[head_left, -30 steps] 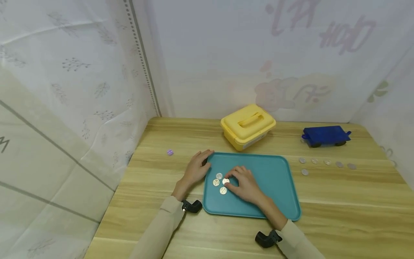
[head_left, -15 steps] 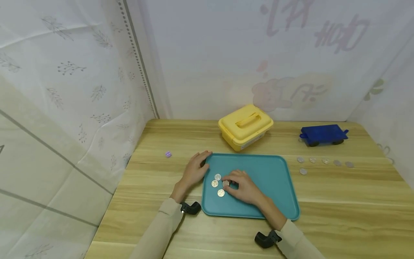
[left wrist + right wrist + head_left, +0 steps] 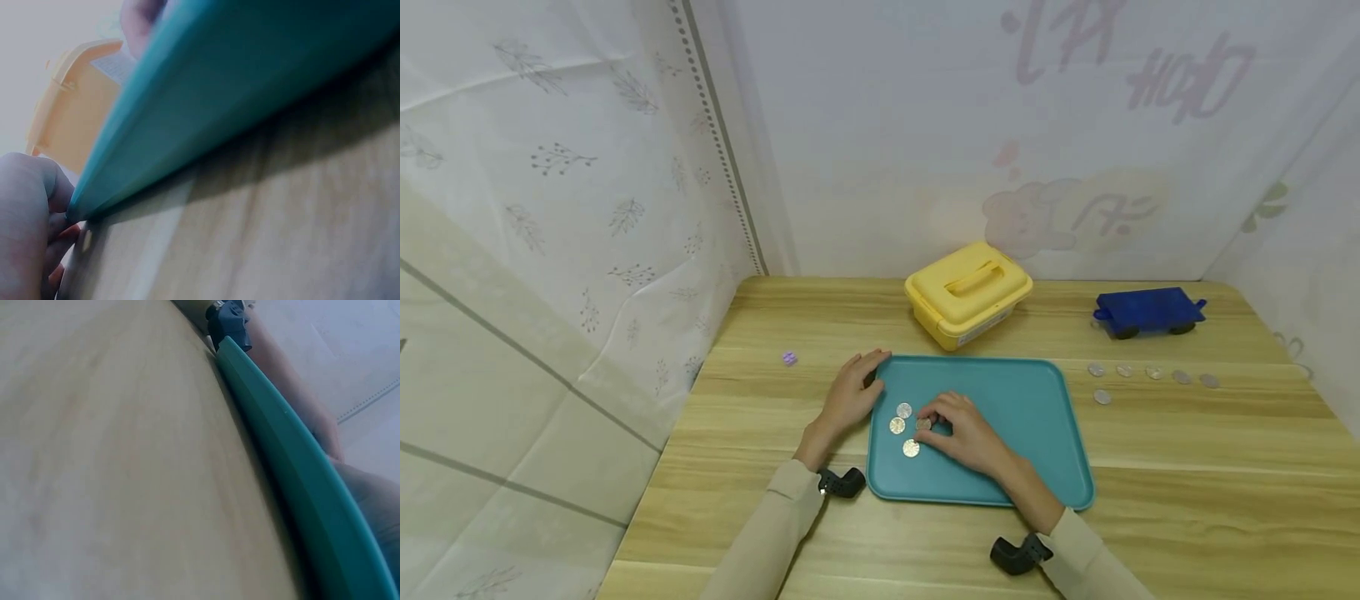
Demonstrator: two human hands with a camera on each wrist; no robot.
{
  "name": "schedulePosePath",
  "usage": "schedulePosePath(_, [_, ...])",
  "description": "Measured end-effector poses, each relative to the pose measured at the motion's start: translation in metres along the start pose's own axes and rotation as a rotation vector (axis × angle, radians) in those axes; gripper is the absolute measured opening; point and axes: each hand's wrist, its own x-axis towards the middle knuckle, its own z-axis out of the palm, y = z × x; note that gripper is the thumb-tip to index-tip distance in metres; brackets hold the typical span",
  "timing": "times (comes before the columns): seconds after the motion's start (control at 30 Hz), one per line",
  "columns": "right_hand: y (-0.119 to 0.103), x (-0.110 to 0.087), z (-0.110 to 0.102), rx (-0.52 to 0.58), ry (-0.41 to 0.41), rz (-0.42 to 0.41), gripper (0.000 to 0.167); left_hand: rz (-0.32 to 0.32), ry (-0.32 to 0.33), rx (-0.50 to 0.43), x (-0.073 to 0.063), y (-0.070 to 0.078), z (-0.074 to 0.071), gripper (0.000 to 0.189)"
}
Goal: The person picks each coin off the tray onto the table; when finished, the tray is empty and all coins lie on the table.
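Note:
A teal tray (image 3: 992, 371) lies on the wooden table. My left hand (image 3: 850, 396) holds its far left corner, thumb over the rim; in the left wrist view the fingers (image 3: 57, 187) bend against the outside of that corner. Over the tray's left half, my right hand (image 3: 964, 433) pinches a silver coin (image 3: 923, 424) between thumb and forefinger, close to the tray surface. Beside it lie an upper coin (image 3: 904, 410), a left coin (image 3: 897, 426) and a lower coin (image 3: 911, 448). The tray's rim hides most of the right hand in the right wrist view.
Behind the tray stands a yellow lidded box (image 3: 970, 296) with a handle. A blue toy wagon (image 3: 1150, 312) is at the back right, with several coins (image 3: 1153, 372) lying in front of it. A small purple piece (image 3: 789, 358) lies at the left.
The right thumb and forefinger have closed in on the coin, which looks darker now. The lower coin has slid slightly toward the left and front. The left hand stays at the corner.

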Motion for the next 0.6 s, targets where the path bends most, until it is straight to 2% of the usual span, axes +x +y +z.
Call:
schedulePosePath(0.2, [-0.001,-0.005,-0.013,0.024,0.027,0.046,0.022,0.000,-0.003,-0.011,0.000,0.000,0.003,0.048])
schedulePosePath(0.33, [0.005,-0.011,-0.037,-0.015,0.096,0.083,0.023,0.000,-0.015,-0.019,0.000,0.001,0.004,0.049])
schedulePosePath(0.47, [0.018,-0.018,-0.065,-0.034,0.168,0.099,0.024,0.005,0.004,-0.038,0.000,0.001,0.001,0.049])
schedulePosePath(0.6, [0.032,-0.030,-0.095,-0.058,0.195,0.165,0.025,-0.002,0.013,-0.023,0.002,0.002,-0.001,0.049])
